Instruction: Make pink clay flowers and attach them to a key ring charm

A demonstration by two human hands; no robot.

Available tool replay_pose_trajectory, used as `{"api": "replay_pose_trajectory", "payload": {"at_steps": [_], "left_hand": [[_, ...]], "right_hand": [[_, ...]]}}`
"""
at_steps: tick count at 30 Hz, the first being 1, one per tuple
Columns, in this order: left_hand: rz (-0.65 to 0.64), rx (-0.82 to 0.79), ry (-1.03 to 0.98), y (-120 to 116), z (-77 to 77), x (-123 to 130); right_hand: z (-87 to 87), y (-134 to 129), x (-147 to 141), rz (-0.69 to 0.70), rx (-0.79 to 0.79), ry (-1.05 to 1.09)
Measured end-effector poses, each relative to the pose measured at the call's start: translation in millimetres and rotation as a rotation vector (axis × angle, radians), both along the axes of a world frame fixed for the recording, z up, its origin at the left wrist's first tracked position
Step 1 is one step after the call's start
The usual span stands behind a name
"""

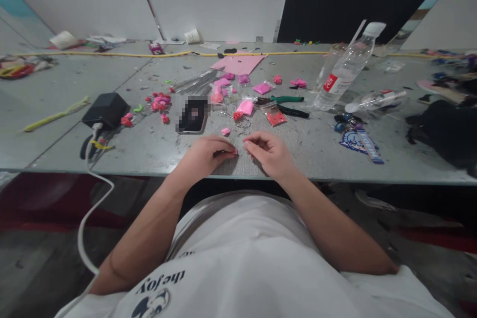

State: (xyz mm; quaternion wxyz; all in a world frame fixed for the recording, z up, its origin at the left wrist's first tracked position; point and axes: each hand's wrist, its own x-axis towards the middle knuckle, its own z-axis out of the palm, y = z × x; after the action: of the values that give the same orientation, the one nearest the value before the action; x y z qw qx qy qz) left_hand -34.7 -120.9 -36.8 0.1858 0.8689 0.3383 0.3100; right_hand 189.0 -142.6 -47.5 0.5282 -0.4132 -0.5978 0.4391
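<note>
While most of the small pink piece [236,152] is covered by the fingers pinching it, a bit of it shows at the fingertips of the left hand [210,155]. Whatever may lie between the right hand's [271,153] thumb and forefinger is too small to make out, and its other fingers are partly hidden, curled beneath. A blocky blur covers much of the phone [193,115], the dark bundle [447,131] is cut off by the right edge, and the glass [326,72] is partly hidden behind the leaning clear bottle [346,72].

Both forearms come in from the near side, either side of the white shirt [242,253], and slant inward across the table's near edge. The hands face each other low over the grey table [316,146], a narrow gap between their fingertips.

The left hand's thumb and forefinger are closed together on the pink piece, which sits just left of the right fingertips. The right thumb and forefinger are drawn close to each other; whether they grip anything is unclear. Just beyond that gap lies a pink lump [225,131], with a bag of pink material [245,108] and green-handled pliers [286,100] farther off.
</note>
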Motion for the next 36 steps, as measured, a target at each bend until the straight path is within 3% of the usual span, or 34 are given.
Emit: {"api": "replay_pose_trajectory", "payload": {"at_steps": [3,8,12,14,16,21,24,28,36], "left_hand": [[0.048,0.004,-0.001,4.2,0.3,-5.8],[0.297,0.059,0.024,19.7,2.9,-6.8],[0.4,0.086,0.173,34.8,3.0,1.8],[0.392,0.085,0.257,37.6,2.6,7.5],[0.398,0.052,0.212,34.5,2.7,13.8],[0.271,-0.221,-0.351,10.8,2.4,29.8],[0.158,-0.295,-0.484,1.6,-0.4,34.3],[0.129,-0.196,-0.451,0.9,-4.7,32.9],[0.08,0.065,-0.34,1.9,-4.9,31.2]], "right_hand": [[0.4,-0.5,-0.9,0.014,-0.006,0.01],[-0.3,-1.3,-1.4,-0.019,-0.049,0.021],[-1.8,-1.8,-0.5,-0.031,-0.091,0.01],[-3.3,-0.7,-0.7,-0.033,-0.089,0.013],[-5.4,1.6,-1.6,-0.051,-0.093,0.029],[-9.3,6.0,-3.5,-0.108,-0.098,0.065],[-8.1,4.0,-3.3,-0.07,-0.045,0.012],[-4.7,0.5,-3.1,-0.101,0.033,-0.042],[-4.9,0.9,-2.5,-0.134,0.033,-0.074]]}}
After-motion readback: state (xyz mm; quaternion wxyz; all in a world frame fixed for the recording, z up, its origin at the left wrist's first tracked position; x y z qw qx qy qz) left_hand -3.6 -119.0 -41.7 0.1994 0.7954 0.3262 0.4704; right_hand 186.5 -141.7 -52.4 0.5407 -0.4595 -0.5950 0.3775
